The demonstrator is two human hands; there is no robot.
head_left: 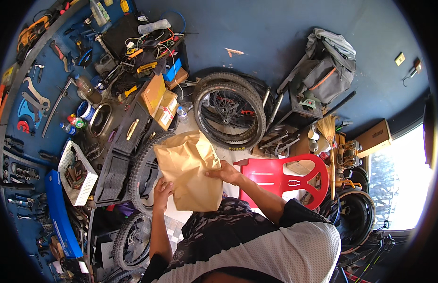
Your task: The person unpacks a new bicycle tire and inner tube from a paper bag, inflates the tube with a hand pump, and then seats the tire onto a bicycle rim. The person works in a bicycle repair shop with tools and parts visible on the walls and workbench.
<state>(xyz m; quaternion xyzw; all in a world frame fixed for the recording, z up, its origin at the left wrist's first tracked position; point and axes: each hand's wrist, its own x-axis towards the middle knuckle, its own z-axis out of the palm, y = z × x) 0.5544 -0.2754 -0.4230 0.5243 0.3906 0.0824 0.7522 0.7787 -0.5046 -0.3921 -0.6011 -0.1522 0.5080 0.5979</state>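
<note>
A crumpled brown paper bag (186, 174) is held up in front of my body at the centre of the view. My left hand (162, 191) grips its left edge near the lower part. My right hand (224, 172) grips the right side, with the thumb lying over the front of the paper. Whether anything is inside the bag cannot be seen. A knobby tyre (136, 181) stands just to the left behind the bag, and a red plastic chair (256, 181) is to the right, behind my right forearm.
Stacked bicycle wheels (228, 120) lean on the back wall beside a grey backpack (329, 66). A cluttered workbench (115, 155) and tool wall (44, 70) fill the left. A straw broom (327, 129), boxes (372, 137) and more wheels stand at right, near a bright opening (398, 179).
</note>
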